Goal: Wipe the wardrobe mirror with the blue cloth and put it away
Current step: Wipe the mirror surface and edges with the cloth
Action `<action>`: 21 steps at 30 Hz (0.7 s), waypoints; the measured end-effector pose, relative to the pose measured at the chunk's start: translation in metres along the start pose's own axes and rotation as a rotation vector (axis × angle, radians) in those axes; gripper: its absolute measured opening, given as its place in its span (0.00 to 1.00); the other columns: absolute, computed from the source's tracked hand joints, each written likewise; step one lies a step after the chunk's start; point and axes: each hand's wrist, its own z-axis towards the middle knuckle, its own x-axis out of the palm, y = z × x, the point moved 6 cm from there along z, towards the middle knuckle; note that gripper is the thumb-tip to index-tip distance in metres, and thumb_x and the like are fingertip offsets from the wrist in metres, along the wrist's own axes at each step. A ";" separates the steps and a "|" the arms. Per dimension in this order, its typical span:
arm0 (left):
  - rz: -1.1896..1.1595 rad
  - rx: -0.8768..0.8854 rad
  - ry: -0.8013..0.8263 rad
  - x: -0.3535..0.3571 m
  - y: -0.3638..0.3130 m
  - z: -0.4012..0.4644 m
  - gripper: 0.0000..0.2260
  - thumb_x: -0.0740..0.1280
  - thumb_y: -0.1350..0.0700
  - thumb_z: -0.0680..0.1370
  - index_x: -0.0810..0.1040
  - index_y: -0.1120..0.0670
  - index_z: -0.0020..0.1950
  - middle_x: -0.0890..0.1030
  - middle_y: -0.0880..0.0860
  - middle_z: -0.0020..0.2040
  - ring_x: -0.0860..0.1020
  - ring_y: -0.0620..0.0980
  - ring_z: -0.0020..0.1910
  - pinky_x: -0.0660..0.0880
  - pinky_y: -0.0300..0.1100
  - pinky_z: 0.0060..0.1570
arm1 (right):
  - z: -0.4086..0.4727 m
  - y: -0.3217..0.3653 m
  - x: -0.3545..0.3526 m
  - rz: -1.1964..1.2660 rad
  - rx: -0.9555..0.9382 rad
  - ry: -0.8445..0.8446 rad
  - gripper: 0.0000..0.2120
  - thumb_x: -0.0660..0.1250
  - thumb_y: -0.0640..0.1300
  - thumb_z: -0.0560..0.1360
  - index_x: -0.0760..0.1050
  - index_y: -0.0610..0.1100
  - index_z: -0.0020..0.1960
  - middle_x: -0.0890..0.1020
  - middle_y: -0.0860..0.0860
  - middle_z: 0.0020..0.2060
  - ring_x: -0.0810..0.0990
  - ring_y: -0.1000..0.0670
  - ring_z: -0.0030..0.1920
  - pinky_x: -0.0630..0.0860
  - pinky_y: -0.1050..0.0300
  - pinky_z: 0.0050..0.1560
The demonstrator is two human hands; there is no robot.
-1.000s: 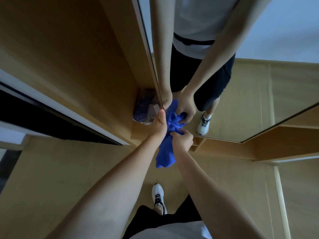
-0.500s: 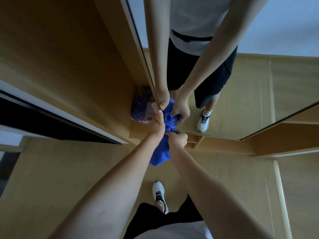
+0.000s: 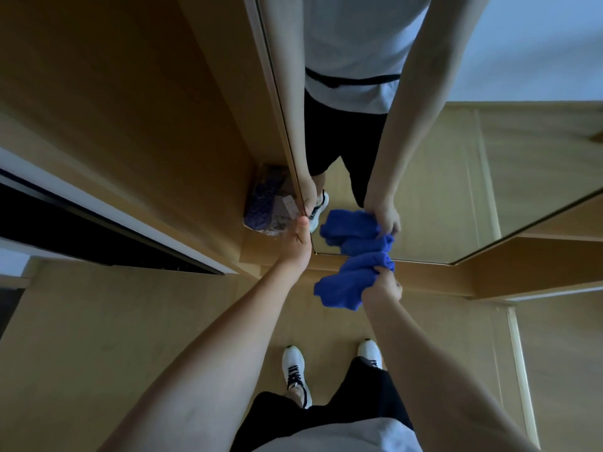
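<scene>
Right hand (image 3: 381, 285) grips bunched blue cloth (image 3: 346, 282) against mirror (image 3: 440, 190) bottom edge; left hand (image 3: 298, 244), fingers straight, steadies mirror's edge. Should flatten cloth, wipe overlapping strokes.

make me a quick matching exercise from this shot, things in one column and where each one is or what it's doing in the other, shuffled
1. blue cloth
2. left hand
3. plastic-wrapped packet
4. white shoes

a. at the mirror's left edge
b. on the floor
c. bunched in the right hand
d. inside the wardrobe corner

Pairs: 1-c, 2-a, 3-d, 4-b
</scene>
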 end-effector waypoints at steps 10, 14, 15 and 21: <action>-0.020 -0.052 0.029 -0.003 -0.011 -0.007 0.25 0.44 0.45 0.85 0.53 0.54 0.80 0.55 0.54 0.80 0.53 0.54 0.79 0.51 0.44 0.74 | -0.048 -0.047 0.068 -0.069 0.134 0.356 0.12 0.72 0.35 0.71 0.73 0.43 0.52 0.82 0.40 0.47 0.83 0.40 0.46 0.82 0.41 0.51; -0.061 -0.061 0.037 0.000 -0.010 -0.008 0.26 0.45 0.43 0.84 0.53 0.53 0.80 0.53 0.54 0.80 0.53 0.54 0.79 0.52 0.47 0.75 | -0.032 -0.019 0.038 -0.052 0.074 0.253 0.14 0.70 0.43 0.72 0.76 0.38 0.55 0.83 0.41 0.46 0.83 0.40 0.44 0.79 0.51 0.38; -0.065 -0.057 0.047 -0.001 -0.011 -0.009 0.27 0.44 0.42 0.84 0.52 0.52 0.80 0.53 0.54 0.80 0.53 0.55 0.79 0.53 0.47 0.75 | -0.028 -0.013 0.029 -0.007 0.083 0.215 0.15 0.69 0.46 0.72 0.77 0.39 0.55 0.83 0.41 0.46 0.83 0.41 0.43 0.76 0.52 0.37; -0.075 -0.078 0.029 0.000 -0.013 -0.015 0.27 0.43 0.41 0.83 0.50 0.51 0.81 0.52 0.54 0.81 0.53 0.55 0.78 0.54 0.47 0.74 | -0.034 -0.013 0.032 0.092 0.115 0.246 0.17 0.66 0.52 0.75 0.76 0.43 0.58 0.83 0.43 0.48 0.82 0.40 0.46 0.78 0.49 0.41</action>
